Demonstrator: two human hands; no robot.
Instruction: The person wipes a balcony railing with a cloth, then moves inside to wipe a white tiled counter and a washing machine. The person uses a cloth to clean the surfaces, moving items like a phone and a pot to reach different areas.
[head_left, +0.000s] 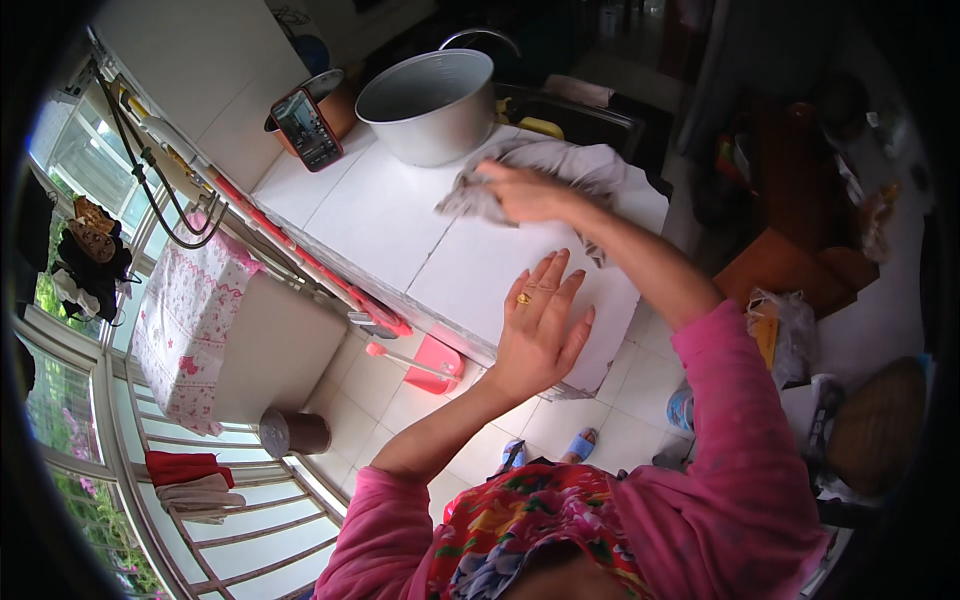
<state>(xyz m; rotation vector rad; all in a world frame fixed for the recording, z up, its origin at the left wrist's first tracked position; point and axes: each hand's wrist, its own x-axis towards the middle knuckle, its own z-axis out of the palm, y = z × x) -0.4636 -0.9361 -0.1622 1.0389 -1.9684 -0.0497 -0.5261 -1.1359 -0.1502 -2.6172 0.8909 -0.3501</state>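
Note:
My right hand (525, 191) lies on a crumpled grey cloth (559, 161) spread over the white tiled countertop (360, 217); the hand is slightly blurred, and whether its fingers grip the cloth cannot be told. Nearer to me, my left hand (538, 330) is above the counter's near part, fingers apart, with a gold-coloured ring and nothing held. Just beyond the cloth stands a large metal pot (426, 112), its open top showing an inner wall. Left of the pot, a smartphone (306, 129) with a lit screen leans against a copper-coloured pot (335, 105).
A dark sink (592, 120) lies behind the cloth, with a folded cloth at its rim. Along the counter's left edge runs a red pole (300, 255). Below are a pink dustpan (435, 364) and a brown bin (296, 433). Cardboard (787, 274) and a plastic bag (793, 337) are at right.

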